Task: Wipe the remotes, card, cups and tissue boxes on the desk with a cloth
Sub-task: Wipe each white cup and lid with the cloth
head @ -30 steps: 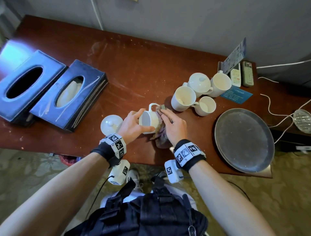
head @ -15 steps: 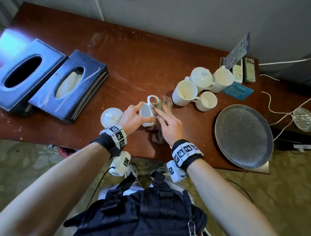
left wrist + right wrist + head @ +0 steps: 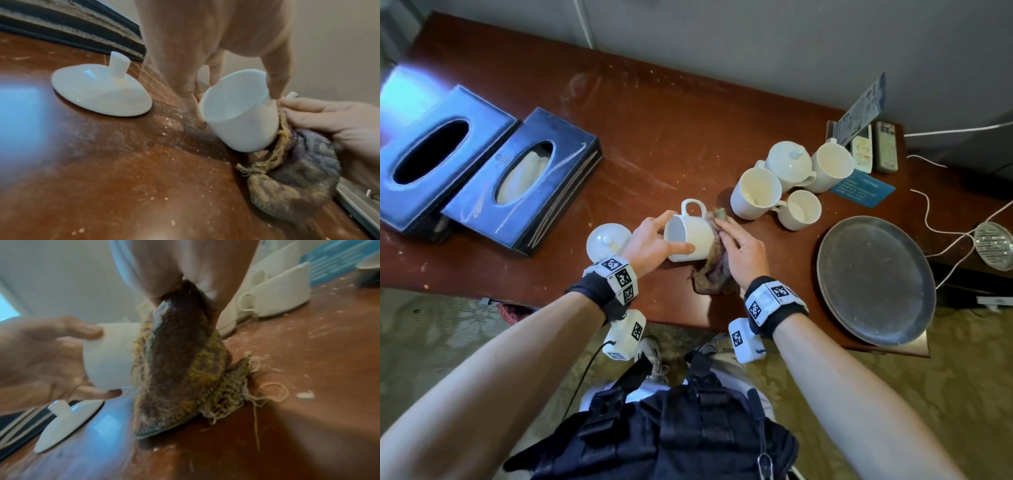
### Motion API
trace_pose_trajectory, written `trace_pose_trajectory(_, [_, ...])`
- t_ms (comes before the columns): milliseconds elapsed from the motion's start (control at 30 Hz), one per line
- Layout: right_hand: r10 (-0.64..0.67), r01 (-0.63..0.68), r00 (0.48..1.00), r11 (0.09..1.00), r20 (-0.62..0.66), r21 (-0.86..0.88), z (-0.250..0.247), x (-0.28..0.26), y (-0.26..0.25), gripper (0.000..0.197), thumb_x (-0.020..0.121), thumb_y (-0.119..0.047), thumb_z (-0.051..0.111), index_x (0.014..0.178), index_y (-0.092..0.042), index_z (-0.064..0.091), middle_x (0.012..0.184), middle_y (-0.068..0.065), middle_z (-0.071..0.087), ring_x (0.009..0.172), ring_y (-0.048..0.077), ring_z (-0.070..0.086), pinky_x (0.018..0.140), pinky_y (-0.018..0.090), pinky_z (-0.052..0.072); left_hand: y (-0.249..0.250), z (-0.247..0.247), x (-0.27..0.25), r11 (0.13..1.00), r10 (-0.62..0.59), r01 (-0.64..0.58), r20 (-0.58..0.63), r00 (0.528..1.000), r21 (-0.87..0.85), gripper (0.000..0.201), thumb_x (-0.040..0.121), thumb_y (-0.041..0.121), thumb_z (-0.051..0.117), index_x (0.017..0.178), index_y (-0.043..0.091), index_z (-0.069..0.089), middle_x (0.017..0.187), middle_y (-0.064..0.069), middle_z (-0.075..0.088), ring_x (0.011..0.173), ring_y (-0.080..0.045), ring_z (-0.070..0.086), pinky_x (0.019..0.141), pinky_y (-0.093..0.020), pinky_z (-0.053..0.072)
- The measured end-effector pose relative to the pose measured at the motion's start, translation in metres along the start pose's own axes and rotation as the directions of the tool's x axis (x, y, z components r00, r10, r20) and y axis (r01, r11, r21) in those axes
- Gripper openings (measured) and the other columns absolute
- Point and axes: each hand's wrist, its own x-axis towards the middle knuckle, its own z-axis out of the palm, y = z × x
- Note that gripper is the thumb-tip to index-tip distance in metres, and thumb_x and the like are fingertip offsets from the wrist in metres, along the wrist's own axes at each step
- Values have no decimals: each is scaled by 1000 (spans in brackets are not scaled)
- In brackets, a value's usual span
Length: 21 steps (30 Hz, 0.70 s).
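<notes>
Since a moment ago you've tipped the cup (image 3: 690,236) further onto its side, mouth toward your left hand (image 3: 650,240), handle up; your right hand (image 3: 739,251) has slid the cloth (image 3: 714,274) round to its base. Left fingers (image 3: 275,81) curl around the rim and wall, gripping the cup just above the bench (image 3: 654,137), beside the lid (image 3: 607,240). Right fingers lie nearly straight, pressing the cloth to the cup. I'd judge this cup almost wiped; four cups (image 3: 756,193), both remotes (image 3: 886,150), the card (image 3: 863,188) and the tissue boxes (image 3: 524,181) beyond the lid remain. Print on card and remotes is too small to read
</notes>
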Motion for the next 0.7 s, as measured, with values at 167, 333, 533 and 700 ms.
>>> trace_pose_trajectory(167, [197, -183, 979, 965, -60, 187, -2, -5, 16, 31, 97, -18, 57, 126, -22, 66, 128, -8, 65, 122, 8, 56, 109, 39, 43, -3, -5, -13, 998, 57, -59, 81, 995, 21, 72, 65, 31, 81, 129, 44, 49, 115, -5, 63, 103, -22, 64, 94, -49, 52])
trace_pose_trajectory(333, [197, -177, 980, 918, -21, 355, 4, -8, 1, 39, 90, -14, 65, 129, -20, 64, 120, -9, 68, 112, 4, 62, 101, 33, 50, -10, -3, -17, 995, -1, 13, 126, 992, -98, 88, 68, 23, 81, 143, 47, 41, 124, -2, 66, 112, -19, 63, 105, -42, 47])
trace_pose_trajectory(533, [180, -186, 982, 957, 48, 224, 1, -10, -11, 54, 85, -17, 72, 137, -21, 56, 129, -6, 62, 116, 8, 58, 102, 29, 47, -14, 1, -15, 991, -13, 25, 95, 995, -131, 89, 57, 47, 82, 137, 52, 45, 126, 0, 65, 109, -20, 65, 104, -45, 48])
trace_pose_trajectory(700, [208, -218, 976, 937, 67, 271, 10, -9, -11, 50, 87, -18, 72, 135, -22, 57, 120, -13, 63, 111, 5, 59, 96, 23, 46, -13, 4, -17, 996, 24, -16, 81, 996, -90, 87, 58, 46, 81, 138, 46, 47, 119, -3, 68, 103, -22, 68, 100, -47, 51])
